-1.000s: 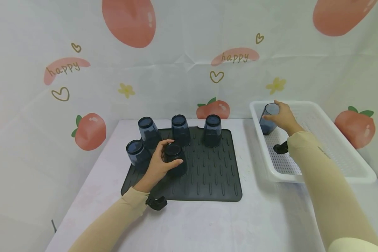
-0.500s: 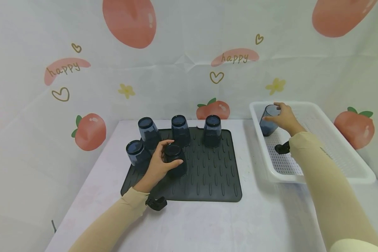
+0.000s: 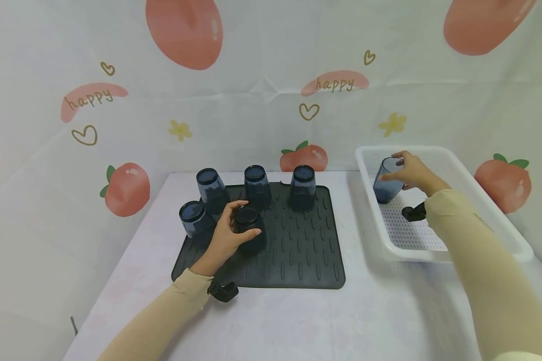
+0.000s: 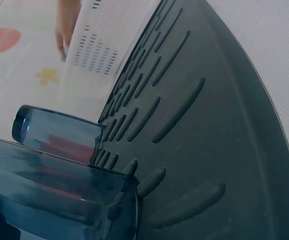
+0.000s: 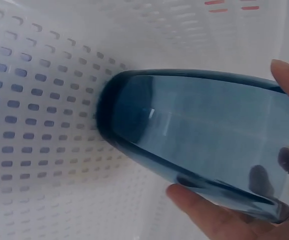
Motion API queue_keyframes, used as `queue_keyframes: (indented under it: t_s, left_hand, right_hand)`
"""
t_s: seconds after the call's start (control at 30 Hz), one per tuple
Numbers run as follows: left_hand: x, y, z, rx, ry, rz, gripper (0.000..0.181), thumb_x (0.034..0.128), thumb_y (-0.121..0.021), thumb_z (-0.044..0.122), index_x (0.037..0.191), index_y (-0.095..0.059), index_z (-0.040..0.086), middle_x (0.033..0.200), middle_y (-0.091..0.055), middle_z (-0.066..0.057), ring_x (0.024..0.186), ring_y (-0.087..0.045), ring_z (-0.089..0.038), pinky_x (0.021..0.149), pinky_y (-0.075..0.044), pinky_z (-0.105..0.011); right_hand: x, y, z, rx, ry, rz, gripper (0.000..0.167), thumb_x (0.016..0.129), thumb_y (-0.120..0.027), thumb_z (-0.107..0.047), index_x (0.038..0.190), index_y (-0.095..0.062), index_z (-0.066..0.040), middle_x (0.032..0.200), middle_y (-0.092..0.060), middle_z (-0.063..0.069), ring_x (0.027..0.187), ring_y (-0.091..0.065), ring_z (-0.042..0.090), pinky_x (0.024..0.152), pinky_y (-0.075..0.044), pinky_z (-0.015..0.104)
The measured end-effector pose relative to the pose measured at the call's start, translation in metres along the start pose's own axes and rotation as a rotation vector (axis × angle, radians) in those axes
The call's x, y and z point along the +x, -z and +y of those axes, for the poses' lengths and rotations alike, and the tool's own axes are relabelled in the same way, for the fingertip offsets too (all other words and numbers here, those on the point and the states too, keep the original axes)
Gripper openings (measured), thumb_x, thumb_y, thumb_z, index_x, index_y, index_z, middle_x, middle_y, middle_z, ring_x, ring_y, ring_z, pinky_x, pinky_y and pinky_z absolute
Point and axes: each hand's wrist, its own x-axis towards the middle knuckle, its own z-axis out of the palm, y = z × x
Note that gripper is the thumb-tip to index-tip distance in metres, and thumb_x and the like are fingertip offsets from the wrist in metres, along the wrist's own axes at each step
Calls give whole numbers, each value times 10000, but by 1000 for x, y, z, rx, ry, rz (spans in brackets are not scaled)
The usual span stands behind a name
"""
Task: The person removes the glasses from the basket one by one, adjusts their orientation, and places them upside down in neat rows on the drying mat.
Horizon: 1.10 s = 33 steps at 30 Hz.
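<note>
My left hand (image 3: 226, 239) grips an upside-down dark blue glass (image 3: 247, 215), thumb on the near side and index finger behind. That glass (image 4: 59, 190) stands on the dark grey ridged drying mat (image 3: 298, 260); the left wrist view shows its rim against the ridges. Over in the white perforated basket (image 3: 384, 235), my right hand (image 3: 414, 173) holds another blue glass (image 3: 386, 188) near its upper rim. This glass (image 5: 199, 130) stands mouth up and slightly tilted, its base close to the basket floor; whether it touches, I cannot tell.
Several more upside-down blue glasses stand on the mat: one at front left (image 3: 194, 218), one at back left (image 3: 211, 185), one at back middle (image 3: 257, 185), one at back right (image 3: 303, 185). The basket's raised rim (image 3: 375, 215) lies right of the mat. A printed cloth (image 3: 262, 115) hangs behind.
My right hand and its glass have shifted slightly to the right and nearer to me within the basket. The left hand and its glass stay in place.
</note>
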Motion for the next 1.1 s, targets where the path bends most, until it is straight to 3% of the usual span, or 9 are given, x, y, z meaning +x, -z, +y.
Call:
queue_keyframes:
  t_s: [0.23,0.53,0.87,0.97,1.1]
  left_hand:
    - [0,0,-1,-1,-35,-5,723,805,-764,9,1402,-367,102,1371,-449,-128,1181,-500,-94,1005,-405,-118]
    - [2,1,-2,5,13,-5,724,810,-762,10,1405,-370,138,1405,-435,-121,1222,-468,-110,1048,-355,-113]
    - [-5,-1,26,-12,35,-19,714,817,-737,-25,1410,-347,55,1414,-402,-212,1177,-471,-36,1026,-353,-86]
    - [-4,-1,27,-3,32,-19,711,814,-739,-24,1405,-352,51,1406,-414,-200,1190,-474,-68,1052,-354,-122]
    - [-3,1,21,6,59,-19,712,814,-756,10,1402,-364,93,1428,-397,-165,1268,-445,-180,1152,-314,-289]
  right_hand:
    - [-10,6,-2,-47,-3,-106,967,853,-745,-287,1480,-109,84,1460,-175,416,1220,-397,583,801,-564,543]
    - [-29,9,-3,-121,21,-161,917,836,-759,-262,1419,-168,127,1408,-236,437,1134,-495,562,758,-580,522]
    - [-51,8,-7,-157,25,-154,885,817,-776,-288,1391,-243,124,1373,-303,432,1052,-567,494,708,-595,484]
    - [-55,7,-6,-155,19,-140,880,811,-781,-289,1388,-260,124,1362,-329,428,1043,-576,478,696,-598,472]
    - [-62,5,-5,-132,13,-127,875,815,-777,-283,1391,-262,128,1357,-345,424,1047,-577,471,694,-600,463]
